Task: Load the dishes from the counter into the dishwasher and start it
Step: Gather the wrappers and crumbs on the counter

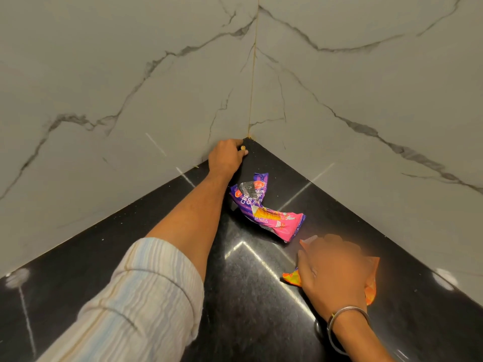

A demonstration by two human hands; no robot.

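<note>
Worktop (248, 309): polished black stone, speckled, mirror-glossy, being streaked by light reflections; meeting in a pointed corner under two grey-white marble-veined wall panels (130, 74) joined by a thin yellowish seam.

Left hand (226, 158): being reached into that corner, fingers curled, the grip being closed in a pinch on a small tan rounded bit (243, 148); what the bit is cannot be told. Forearm bare, with a crinkled pale striped sleeve (146, 296) being worn rolled behind it.

Purple-and-pink wrapper (269, 210): crumpled shiny plastic film, twisted, lying on the worktop just below the left grip and beyond the right one, touched by neither.

Right hand (334, 270): being pressed down on an orange wrapper (371, 291), crinkled, glossy, with fingers bent over it; grip blurred, so its closure cannot be told. A plain metal bangle (347, 316) is being worn at the wrist.

Dishes and dishwasher: none being shown.
</note>
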